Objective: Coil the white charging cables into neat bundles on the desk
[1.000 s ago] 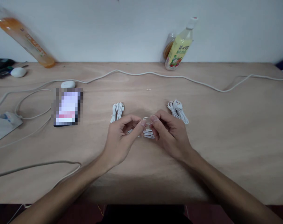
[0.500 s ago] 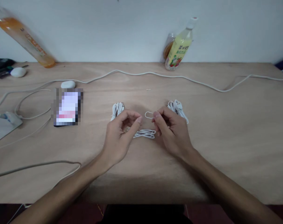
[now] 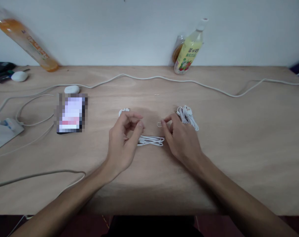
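Observation:
A folded white cable bundle [image 3: 151, 141] lies on the wooden table [image 3: 238, 138] between my hands. My right hand [image 3: 180, 140] pinches a small white wire tie [image 3: 160, 124] between thumb and forefinger, just above the bundle's right end. My left hand [image 3: 123, 141] hovers over the bundle's left end with its fingers curled and holds nothing I can see. A second white bundle [image 3: 188, 118] lies just beyond my right hand. A third bundle [image 3: 123, 112] is mostly hidden behind my left fingers.
A long white cord [image 3: 164, 78] runs across the table's back. A yellow drink bottle [image 3: 188, 49] stands at the wall, an orange bottle [image 3: 28, 41] leans at the far left. A phone [image 3: 71, 113], a white earbud case [image 3: 71, 89] and looped cables [image 3: 33, 123] lie left.
My hands have let the middle bundle down onto the table and drawn apart. The right hand came away holding the small tie, which now shows as a shorter loop.

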The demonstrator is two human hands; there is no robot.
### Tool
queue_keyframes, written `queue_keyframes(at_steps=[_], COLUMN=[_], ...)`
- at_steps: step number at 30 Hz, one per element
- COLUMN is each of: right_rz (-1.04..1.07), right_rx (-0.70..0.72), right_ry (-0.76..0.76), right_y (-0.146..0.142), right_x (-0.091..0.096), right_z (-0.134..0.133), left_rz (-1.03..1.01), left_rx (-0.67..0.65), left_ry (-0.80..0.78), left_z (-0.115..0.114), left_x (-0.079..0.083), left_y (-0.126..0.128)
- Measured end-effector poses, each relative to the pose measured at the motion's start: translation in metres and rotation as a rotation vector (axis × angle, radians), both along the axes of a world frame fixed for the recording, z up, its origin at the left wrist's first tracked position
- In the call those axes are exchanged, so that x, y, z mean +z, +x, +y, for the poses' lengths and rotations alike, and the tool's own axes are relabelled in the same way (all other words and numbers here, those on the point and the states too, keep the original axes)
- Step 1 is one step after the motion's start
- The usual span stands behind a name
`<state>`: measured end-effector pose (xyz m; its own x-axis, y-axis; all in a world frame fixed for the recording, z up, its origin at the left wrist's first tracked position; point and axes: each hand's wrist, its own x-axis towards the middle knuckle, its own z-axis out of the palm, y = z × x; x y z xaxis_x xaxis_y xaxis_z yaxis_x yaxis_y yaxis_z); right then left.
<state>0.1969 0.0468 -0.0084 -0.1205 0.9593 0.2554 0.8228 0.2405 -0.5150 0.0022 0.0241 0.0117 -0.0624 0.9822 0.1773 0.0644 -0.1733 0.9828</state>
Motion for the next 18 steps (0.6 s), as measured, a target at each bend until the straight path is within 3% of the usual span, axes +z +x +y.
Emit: queue_keyframes(at_steps=[5,8,12,15,18], right_rz=[0.084,0.165,0.116,0.034,-0.04], right_rx=[0.06,0.309,0.592,0.65,0.621], right_ry=[0.129,0.106,0.096,0.03,-0.036], right_y=[-0.002,-0.004,-0.005,-0.005,-0.005], right_x=[0.006,0.012,0.014,0.011,0.007], right_z=[-0.004,-0.005,-0.006,-0.006,-0.005], left_rz=[-0.002,-0.005,0.0,-0.008,-0.015], left_rx=[0.049,0.068,0.094,0.094,0.096], left_ry=[0.016,0.018,0.02,0.022,0.02], left_z=[0.003,0.003,0.004,0.004,0.003], left_x=[0.003,0.004,0.004,0.005,0.005], left_y=[0.0,0.0,-0.001,-0.001,-0.001])
